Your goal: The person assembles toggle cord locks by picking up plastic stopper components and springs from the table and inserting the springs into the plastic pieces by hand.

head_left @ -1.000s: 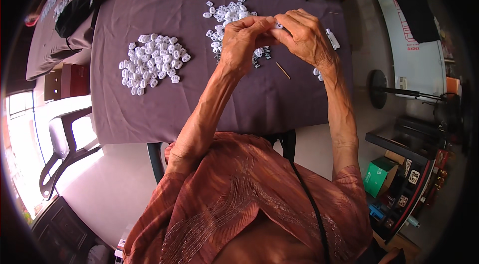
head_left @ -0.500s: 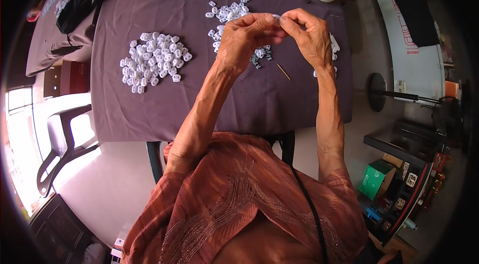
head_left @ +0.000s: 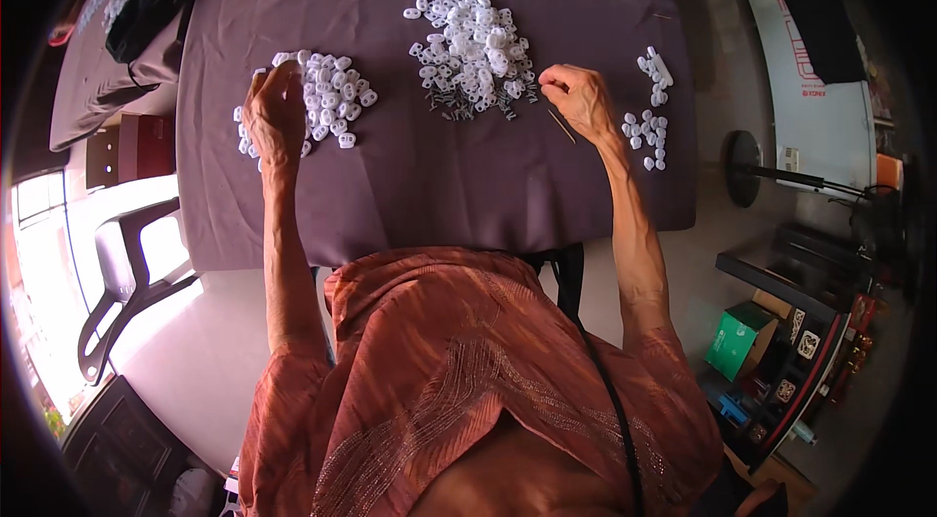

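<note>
Head view: your hands rest apart on the purple worktop point(head_left: 420, 195).
Left hand point(head_left: 273, 112): fingers together, touching the left pile of white pieces point(head_left: 327, 107), left of centre.
Right hand point(head_left: 584, 99): fingers pinched beside the central pile point(head_left: 473, 48); what they pinch, you cannot tell.

Both bare forearms stretched forward and spread well apart, left hand point(head_left: 273, 112) palm down with fingers curled low, right hand point(head_left: 583, 99) fingertips pinched together, wrist slightly bent.

Purple-clothed table point(head_left: 429, 195), black chair point(head_left: 117, 292), cluttered shelf point(head_left: 781, 341), sunlit floor point(head_left: 195, 361)
</note>
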`<action>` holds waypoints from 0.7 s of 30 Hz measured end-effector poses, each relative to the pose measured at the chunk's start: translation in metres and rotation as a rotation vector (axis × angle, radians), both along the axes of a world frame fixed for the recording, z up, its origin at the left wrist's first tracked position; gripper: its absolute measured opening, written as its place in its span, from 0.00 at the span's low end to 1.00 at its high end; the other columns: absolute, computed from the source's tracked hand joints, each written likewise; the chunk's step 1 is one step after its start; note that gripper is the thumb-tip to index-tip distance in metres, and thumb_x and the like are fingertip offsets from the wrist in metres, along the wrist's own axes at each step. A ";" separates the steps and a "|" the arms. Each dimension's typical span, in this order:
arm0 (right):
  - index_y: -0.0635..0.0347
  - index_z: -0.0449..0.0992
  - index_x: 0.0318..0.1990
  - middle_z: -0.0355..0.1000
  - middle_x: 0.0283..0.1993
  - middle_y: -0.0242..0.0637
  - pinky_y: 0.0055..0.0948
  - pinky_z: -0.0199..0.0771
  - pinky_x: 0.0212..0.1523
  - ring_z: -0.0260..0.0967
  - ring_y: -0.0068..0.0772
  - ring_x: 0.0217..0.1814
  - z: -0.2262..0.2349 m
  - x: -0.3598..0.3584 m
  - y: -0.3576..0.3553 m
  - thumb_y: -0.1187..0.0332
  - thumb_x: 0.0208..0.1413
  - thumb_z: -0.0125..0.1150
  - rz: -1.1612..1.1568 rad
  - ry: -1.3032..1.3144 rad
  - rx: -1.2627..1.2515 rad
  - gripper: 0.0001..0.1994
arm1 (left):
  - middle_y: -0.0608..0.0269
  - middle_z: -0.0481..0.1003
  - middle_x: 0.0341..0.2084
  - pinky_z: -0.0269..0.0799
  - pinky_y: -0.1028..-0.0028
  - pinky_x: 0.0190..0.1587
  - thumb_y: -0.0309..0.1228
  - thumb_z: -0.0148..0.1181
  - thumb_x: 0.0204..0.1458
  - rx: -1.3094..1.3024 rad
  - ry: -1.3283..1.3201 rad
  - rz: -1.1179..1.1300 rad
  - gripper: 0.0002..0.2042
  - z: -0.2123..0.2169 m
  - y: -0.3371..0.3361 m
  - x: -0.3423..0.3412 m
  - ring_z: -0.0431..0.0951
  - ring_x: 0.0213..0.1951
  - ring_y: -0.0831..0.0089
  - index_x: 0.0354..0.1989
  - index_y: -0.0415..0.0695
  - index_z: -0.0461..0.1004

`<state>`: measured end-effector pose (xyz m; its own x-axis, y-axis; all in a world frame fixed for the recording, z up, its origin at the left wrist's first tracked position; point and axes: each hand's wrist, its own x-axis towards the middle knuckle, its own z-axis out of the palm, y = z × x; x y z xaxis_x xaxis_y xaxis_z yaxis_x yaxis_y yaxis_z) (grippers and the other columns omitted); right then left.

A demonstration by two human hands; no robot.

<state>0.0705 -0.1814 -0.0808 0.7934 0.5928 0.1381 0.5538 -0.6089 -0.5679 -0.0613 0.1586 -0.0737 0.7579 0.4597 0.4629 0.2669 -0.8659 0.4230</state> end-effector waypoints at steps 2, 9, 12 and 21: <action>0.64 0.73 0.28 0.70 0.25 0.40 0.27 0.67 0.27 0.69 0.36 0.26 -0.006 -0.002 -0.002 0.76 0.42 0.55 0.003 -0.049 -0.026 0.04 | 0.58 0.73 0.25 0.69 0.66 0.31 0.26 0.56 0.42 0.032 0.012 0.010 0.08 -0.019 0.015 -0.011 0.74 0.28 0.61 0.33 0.46 0.75; 0.63 0.73 0.28 0.69 0.26 0.41 0.32 0.68 0.29 0.68 0.42 0.27 -0.005 -0.019 0.011 0.75 0.42 0.57 0.115 -0.109 -0.005 0.04 | 0.56 0.73 0.28 0.68 0.66 0.36 0.26 0.60 0.40 -0.075 -0.065 -0.097 0.10 -0.007 -0.013 -0.010 0.74 0.31 0.60 0.34 0.42 0.74; 0.63 0.72 0.29 0.68 0.26 0.42 0.34 0.67 0.29 0.67 0.44 0.27 -0.008 -0.018 0.017 0.75 0.42 0.57 0.141 -0.216 -0.052 0.05 | 0.56 0.73 0.27 0.69 0.67 0.34 0.26 0.59 0.40 -0.226 -0.041 -0.246 0.09 -0.004 -0.053 -0.004 0.74 0.30 0.60 0.32 0.40 0.75; 0.61 0.71 0.26 0.70 0.24 0.41 0.38 0.67 0.31 0.68 0.45 0.28 -0.016 -0.009 0.023 0.74 0.41 0.58 0.164 -0.286 -0.048 0.04 | 0.60 0.73 0.26 0.69 0.69 0.34 0.24 0.59 0.39 -0.253 0.023 -0.706 0.09 -0.024 -0.142 0.011 0.73 0.32 0.63 0.31 0.43 0.74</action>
<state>0.0619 -0.1580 -0.0969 0.6201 0.7205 0.3104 0.7795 -0.5211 -0.3477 -0.0503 0.0171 -0.0974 0.9202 -0.0489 0.3883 -0.3050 -0.7113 0.6332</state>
